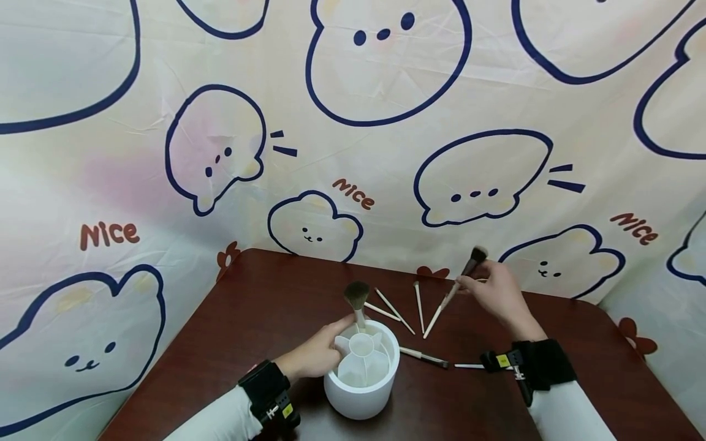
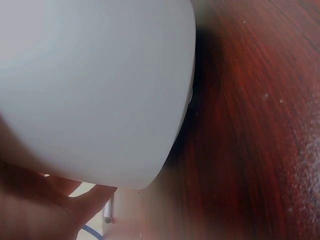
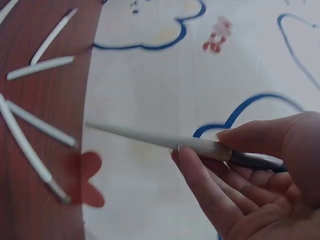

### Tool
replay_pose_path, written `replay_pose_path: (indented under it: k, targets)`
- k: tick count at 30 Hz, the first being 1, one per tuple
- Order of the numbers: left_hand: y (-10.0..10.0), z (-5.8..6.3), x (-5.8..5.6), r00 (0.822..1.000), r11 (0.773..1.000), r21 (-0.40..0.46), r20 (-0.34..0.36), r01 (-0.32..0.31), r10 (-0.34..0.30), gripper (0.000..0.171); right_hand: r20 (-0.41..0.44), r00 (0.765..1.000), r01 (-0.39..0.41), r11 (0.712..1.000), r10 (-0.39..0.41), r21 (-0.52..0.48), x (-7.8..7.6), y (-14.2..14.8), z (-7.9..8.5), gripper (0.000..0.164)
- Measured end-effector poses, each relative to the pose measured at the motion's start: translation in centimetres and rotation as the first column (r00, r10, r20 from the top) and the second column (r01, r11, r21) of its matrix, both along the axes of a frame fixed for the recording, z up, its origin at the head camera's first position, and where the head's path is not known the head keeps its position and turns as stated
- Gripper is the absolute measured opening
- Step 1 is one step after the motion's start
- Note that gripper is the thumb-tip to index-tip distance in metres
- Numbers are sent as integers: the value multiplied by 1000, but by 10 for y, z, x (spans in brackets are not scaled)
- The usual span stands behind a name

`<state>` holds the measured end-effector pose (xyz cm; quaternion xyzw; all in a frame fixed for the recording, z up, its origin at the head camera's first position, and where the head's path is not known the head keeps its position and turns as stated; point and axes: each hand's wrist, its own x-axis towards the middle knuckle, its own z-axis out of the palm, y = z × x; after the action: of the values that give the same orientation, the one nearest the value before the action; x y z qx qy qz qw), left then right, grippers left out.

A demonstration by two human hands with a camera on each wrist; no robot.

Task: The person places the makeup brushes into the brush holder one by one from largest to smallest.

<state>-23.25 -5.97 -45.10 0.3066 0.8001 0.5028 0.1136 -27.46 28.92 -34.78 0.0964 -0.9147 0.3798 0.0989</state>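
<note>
My left hand grips the white round brush holder by its left side at the rim; in the left wrist view the holder's smooth wall fills much of the frame. Petal-shaped dividers show inside. A fluffy dark makeup brush stands in the holder's back compartment, bristles up. Over the table's far right part, my right hand pinches another makeup brush between thumb and fingers. Its dark bristles point up and its pale tapered handle slants down to the left.
Several thin pale-handled brushes lie behind the holder. A brush with a dark flat tip rests just right of it, and a white stick lies near my right wrist. A printed cloth hangs behind the brown table.
</note>
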Motion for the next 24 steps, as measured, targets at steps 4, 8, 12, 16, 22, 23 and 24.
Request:
replay_pose_path:
  k: [4, 8, 12, 16, 22, 23, 24]
  targets:
    - [-1, -1, 0, 1000, 1000, -4, 6, 1, -1, 91, -72, 996, -58, 998, 58, 3, 7, -18, 7, 23]
    - [-1, -1, 1, 1000, 1000, -5, 16, -4, 4, 90, -109, 988, -112, 993, 107, -45, 15, -35, 15, 26]
    - [-1, -2, 2, 1000, 1000, -4, 25, -10, 11, 91, -122, 982, -158, 979, 142, -129, 28, -53, 25, 25]
    - [-1, -1, 1, 1000, 1000, -7, 23, -14, 14, 90, -148, 973, -202, 960, 175, -192, 44, -73, 41, 21]
    - [0, 0, 0, 1000, 1000, -3, 13, -15, 15, 90, -208, 953, -269, 928, 218, -259, 58, -94, 50, 21]
    - [0, -1, 0, 1000, 1000, -3, 9, -15, 15, 90, -220, 947, -288, 918, 232, -271, 58, -96, 48, 20]
    - [0, -1, 0, 1000, 1000, -5, 10, -16, 16, 90, -231, 941, -307, 910, 246, -280, 57, -97, 45, 20]
